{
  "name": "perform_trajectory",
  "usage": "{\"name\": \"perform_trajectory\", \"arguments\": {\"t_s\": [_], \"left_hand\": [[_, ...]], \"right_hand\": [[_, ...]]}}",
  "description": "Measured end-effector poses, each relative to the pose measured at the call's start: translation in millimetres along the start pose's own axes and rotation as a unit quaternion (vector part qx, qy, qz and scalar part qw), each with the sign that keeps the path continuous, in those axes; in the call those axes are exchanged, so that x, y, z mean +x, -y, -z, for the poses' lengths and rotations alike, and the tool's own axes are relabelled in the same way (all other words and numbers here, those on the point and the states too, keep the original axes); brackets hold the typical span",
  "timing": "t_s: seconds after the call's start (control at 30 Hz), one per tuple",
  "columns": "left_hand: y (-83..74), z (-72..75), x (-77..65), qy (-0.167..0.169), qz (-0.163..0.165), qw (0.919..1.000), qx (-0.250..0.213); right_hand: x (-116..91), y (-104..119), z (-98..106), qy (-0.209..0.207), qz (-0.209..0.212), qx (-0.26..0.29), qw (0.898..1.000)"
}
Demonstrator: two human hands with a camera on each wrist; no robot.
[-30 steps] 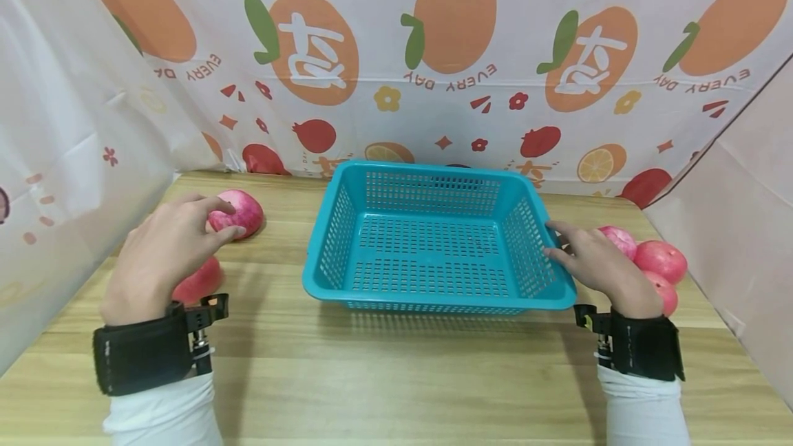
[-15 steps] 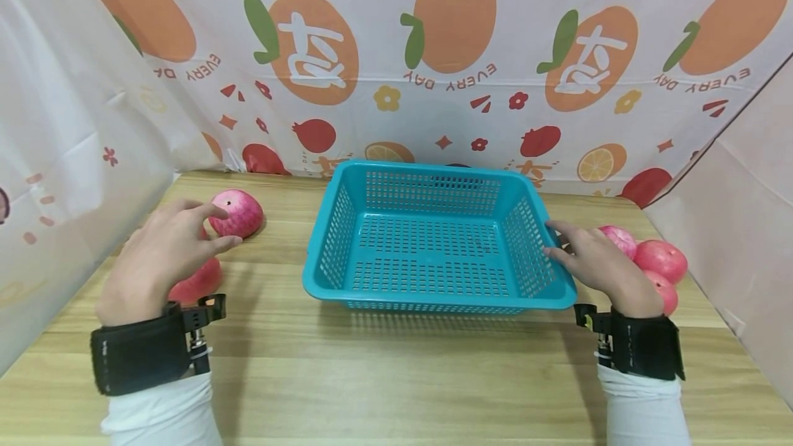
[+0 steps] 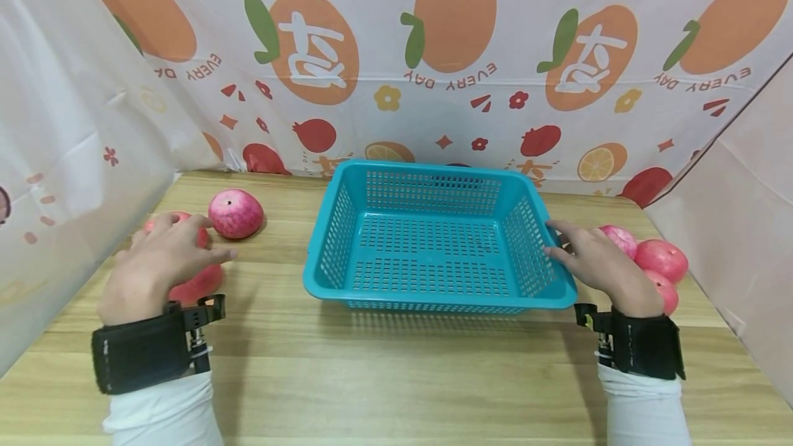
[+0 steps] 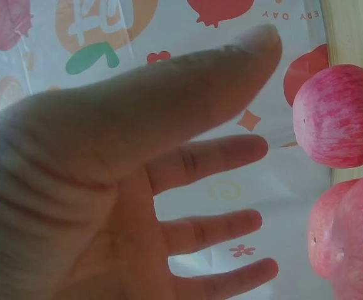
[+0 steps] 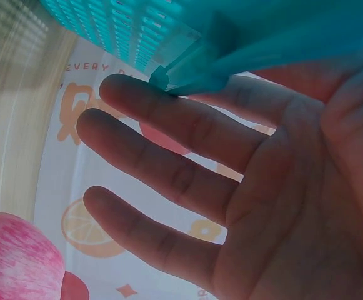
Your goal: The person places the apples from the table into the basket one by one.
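My left hand (image 3: 151, 263) hovers over the apples on the left, fingers spread and holding nothing. Just beyond its fingertips sits a pink streaked apple (image 3: 236, 214). Partly hidden by that hand are a red apple (image 3: 201, 236) and a nearer red apple (image 3: 199, 285). In the left wrist view, the streaked apple (image 4: 340, 117) lies apart from the fingers. A teal plastic basket (image 3: 430, 303) with slotted walls stands in the middle of the table, with nothing in it. My right hand (image 3: 604, 263) pinches its right rim, thumb on the inner side; the other fingers extend outside below the rim (image 5: 212, 84).
Close by my right hand, on its outer side, are a streaked apple (image 3: 619, 239), a red apple (image 3: 661, 260) and another red apple (image 3: 663, 292). A fruit-print cloth (image 3: 390, 33) hangs behind the wooden table (image 3: 403, 377) and at its sides.
My left hand has drawn back a little to the left, off the far streaked apple, which now shows whole, and a red apple behind the hand shows. The right hand and basket stay put.
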State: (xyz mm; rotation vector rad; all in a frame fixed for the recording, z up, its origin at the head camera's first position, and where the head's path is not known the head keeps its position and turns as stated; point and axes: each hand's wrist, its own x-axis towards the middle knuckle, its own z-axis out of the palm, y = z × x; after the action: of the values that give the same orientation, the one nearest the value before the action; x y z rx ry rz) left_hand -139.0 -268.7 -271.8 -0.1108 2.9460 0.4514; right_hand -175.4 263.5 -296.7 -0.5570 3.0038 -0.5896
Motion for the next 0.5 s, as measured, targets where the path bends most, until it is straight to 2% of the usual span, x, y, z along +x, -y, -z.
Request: {"name": "perform_trajectory", "arguments": {"t_s": [0.2,0.37,0.5], "left_hand": [[3.1,0.3,-1.2,0.019,0.016,0.9995,-0.019],[8.2,-0.8,2.9,0.048,0.007,0.9985,-0.024],[13.3,-3.5,7.5,0.052,-0.008,0.9984,-0.019]], "right_hand": [[1,0,0,0.000,-0.005,-0.001,1.000],[1,0,0,-0.001,-0.008,-0.002,1.000],[2,0,0,-0.001,-0.005,-0.003,1.000]]}}
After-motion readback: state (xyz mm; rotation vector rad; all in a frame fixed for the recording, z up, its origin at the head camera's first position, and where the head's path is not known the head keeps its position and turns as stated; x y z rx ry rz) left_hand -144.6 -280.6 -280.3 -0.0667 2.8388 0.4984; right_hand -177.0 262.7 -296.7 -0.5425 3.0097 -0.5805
